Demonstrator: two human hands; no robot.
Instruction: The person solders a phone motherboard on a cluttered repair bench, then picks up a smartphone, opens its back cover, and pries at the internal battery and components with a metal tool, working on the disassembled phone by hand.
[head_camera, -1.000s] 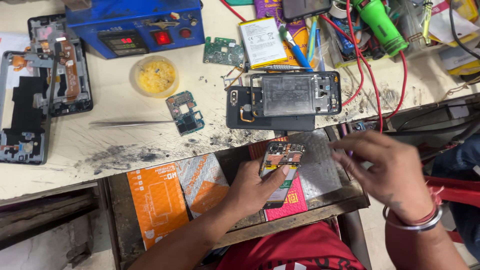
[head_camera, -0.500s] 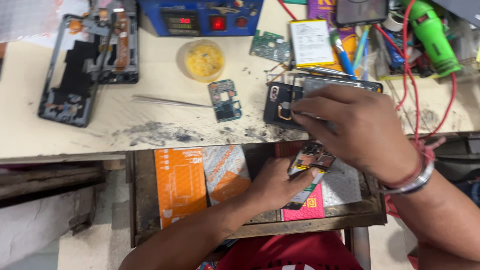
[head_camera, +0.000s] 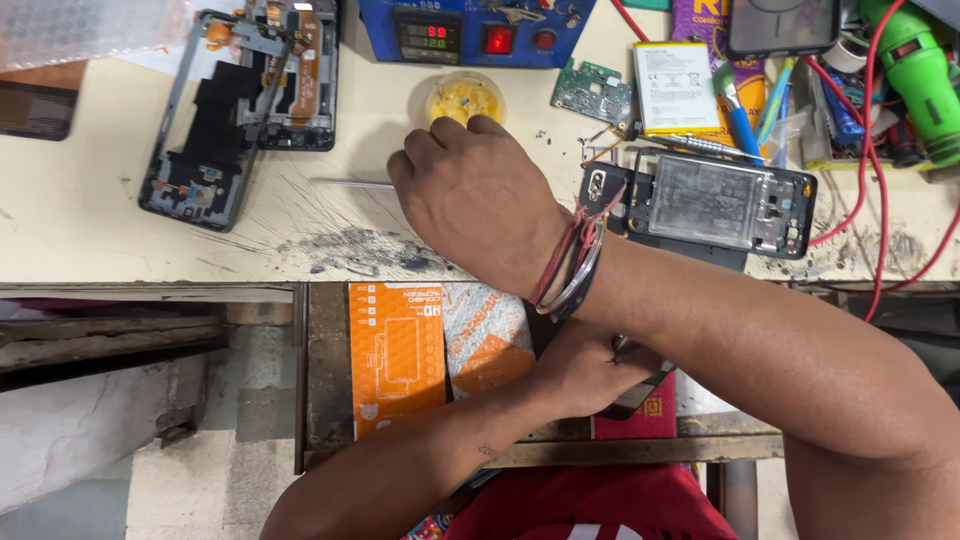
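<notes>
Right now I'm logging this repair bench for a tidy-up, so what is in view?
Phone frames: two, dark, bench far left.
Opened phone: one, black, bench right.
Heating station: one, blue, far edge.
Round tub: one, yellow, mid-bench.
Circuit board: one, green, beside battery.
Battery: one, white.
Tweezers: one, silver.
Orange boxes: two, drawer.
Right hand: over bench, at tweezers.
Left hand: in drawer, holding a small dark part.

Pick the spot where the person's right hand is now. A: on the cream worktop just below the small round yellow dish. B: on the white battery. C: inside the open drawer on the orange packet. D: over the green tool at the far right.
A: the right hand rests on the cream worktop, just below the small round yellow dish, beside thin metal tweezers.
</notes>
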